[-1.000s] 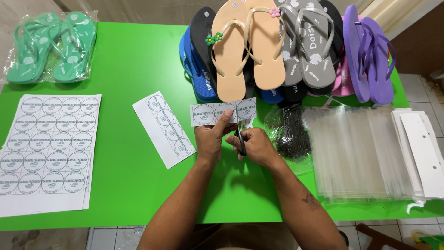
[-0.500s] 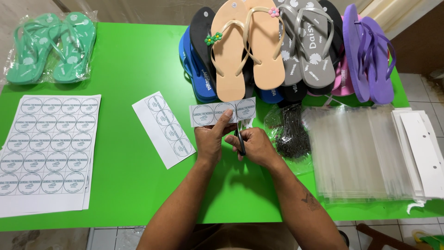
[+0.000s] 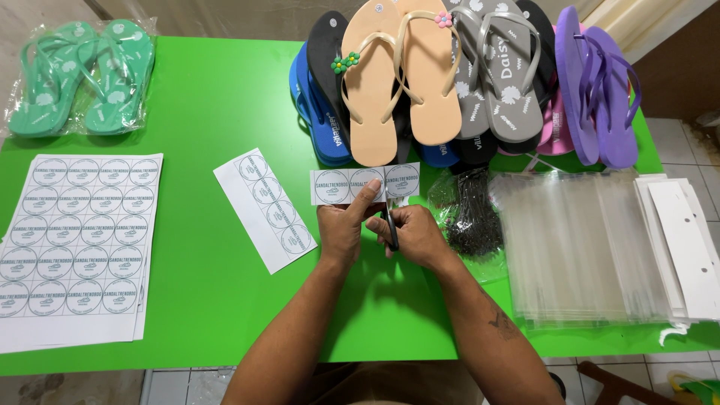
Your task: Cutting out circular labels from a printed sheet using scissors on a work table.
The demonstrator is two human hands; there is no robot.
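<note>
The left hand pinches a short strip of three round labels, thumb on top and fingers closed beneath it, holding the strip just above the green table. The right hand is closed around a pair of dark-handled scissors, whose blades point up toward the strip's lower edge between the second and third circles; whether the blades are parted or shut is hard to tell, since the fingers cover most of them. Just left of the left-hand fingers lies a longer strip of four labels, tilted on the table, and well beyond it, farther left, a full sheet of round labels rests on a small stack of similar sheets. Straight above the fingertips, past the held strip, a heap of flip-flops in black, blue, beige, grey, pink and purple leans together at the table's far edge. A pair of green flip-flops in a clear bag sits well apart at the far left corner. Just right of the right-hand fingers is a clear bag of small dark hooks, and beyond that a stack of clear plastic sleeves, with white card headers at the far right.
</note>
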